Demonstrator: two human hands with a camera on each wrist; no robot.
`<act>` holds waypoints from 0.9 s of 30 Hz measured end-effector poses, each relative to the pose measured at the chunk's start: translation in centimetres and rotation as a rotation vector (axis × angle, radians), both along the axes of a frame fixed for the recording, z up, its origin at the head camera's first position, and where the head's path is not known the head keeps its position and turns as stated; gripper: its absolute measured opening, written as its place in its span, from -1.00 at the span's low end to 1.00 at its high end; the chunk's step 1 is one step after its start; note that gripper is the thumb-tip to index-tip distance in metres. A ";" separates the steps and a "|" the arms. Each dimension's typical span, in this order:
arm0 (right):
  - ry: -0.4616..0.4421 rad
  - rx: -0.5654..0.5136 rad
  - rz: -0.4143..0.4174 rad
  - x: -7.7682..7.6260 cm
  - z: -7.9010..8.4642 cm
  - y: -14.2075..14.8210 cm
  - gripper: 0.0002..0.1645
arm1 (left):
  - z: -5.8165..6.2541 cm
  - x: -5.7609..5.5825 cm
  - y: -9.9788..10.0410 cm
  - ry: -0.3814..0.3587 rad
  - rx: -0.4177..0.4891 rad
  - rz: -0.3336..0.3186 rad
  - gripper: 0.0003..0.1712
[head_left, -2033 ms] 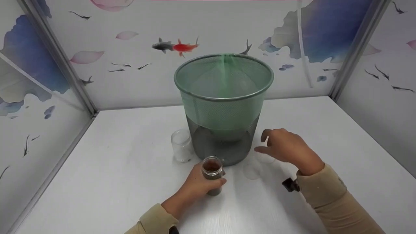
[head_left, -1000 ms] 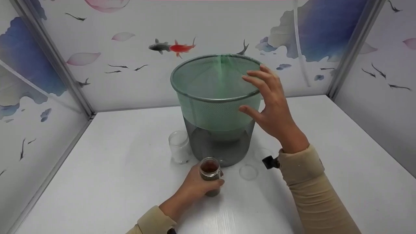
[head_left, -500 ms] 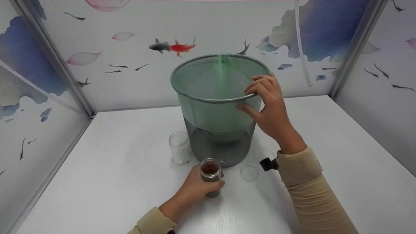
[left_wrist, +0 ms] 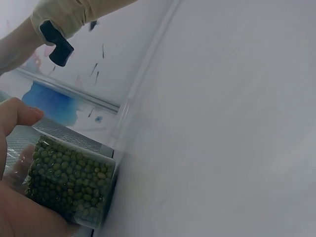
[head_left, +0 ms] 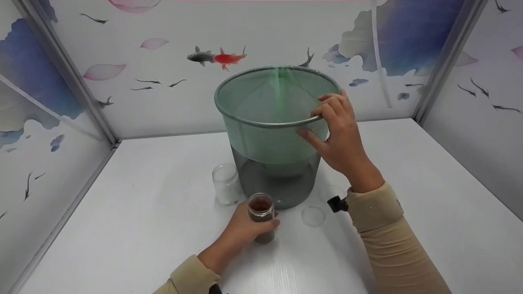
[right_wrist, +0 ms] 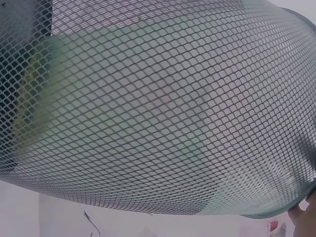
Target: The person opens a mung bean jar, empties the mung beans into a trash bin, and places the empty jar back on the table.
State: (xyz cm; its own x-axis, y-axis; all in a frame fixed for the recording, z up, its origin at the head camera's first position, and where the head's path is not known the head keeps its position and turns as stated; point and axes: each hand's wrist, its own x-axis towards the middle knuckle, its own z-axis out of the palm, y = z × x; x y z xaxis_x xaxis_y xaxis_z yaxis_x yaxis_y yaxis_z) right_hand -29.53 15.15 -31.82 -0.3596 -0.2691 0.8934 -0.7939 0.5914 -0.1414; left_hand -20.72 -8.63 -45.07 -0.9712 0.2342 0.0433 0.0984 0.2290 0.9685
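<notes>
In the head view my left hand (head_left: pixel 241 226) grips an upright clear jar (head_left: pixel 264 237), its mouth uncovered. The left wrist view shows green mung beans (left_wrist: pixel 69 180) in its lower part. Just behind stands a tall wire-mesh wastebasket (head_left: pixel 278 190), lined with a green bag (head_left: pixel 261 96). My right hand (head_left: pixel 345 136) holds the basket's right front rim, fingers over the edge and thumb against the outside. Mesh wall (right_wrist: pixel 148 108) fills most of the right wrist view; there only a bit of the right hand shows at the right edge.
A second clear jar (head_left: pixel 226 185), seemingly without contents, stands against the basket's left side. A transparent round lid (head_left: pixel 313 216) lies on the white table (head_left: pixel 143 224) to the right. Another faint clear disc (head_left: pixel 336 190) is partly hidden by the right wrist. Printed panels enclose the table.
My right hand has risen from beside the clear discs to the wastebasket and taken hold of its rim. The left hand keeps the jar, lifted slightly and shifted a little left.
</notes>
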 end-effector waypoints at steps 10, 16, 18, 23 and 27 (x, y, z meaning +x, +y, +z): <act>0.090 0.041 0.035 0.0 -0.2 0.0 -0.65 | 3.0 0.5 -0.6 -0.006 -0.003 0.065 -0.32; 0.070 0.041 0.015 0.0 -0.2 -0.1 -0.65 | 5.5 0.3 -2.1 0.001 0.007 0.154 -0.23; 0.066 0.035 0.017 0.0 -0.2 -0.2 -0.65 | 6.5 0.3 -2.8 -0.001 0.018 0.193 -0.21; 0.070 0.015 0.026 -0.1 -0.1 -0.4 -0.66 | 8.7 -0.2 -4.6 0.007 0.074 0.283 -0.28; 0.075 0.006 0.029 -0.2 -0.2 -0.6 -0.66 | 10.0 -0.6 -6.1 0.038 0.118 0.324 -0.39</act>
State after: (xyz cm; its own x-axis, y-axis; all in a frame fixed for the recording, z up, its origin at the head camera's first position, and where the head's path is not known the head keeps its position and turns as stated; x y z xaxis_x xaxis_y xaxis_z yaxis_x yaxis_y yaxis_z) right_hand -29.73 14.56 -31.98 -0.2840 -0.2842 0.9157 -0.8191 0.5684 -0.0776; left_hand -21.28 -14.71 -35.05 -0.9915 -0.0949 0.0889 0.0750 0.1411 0.9871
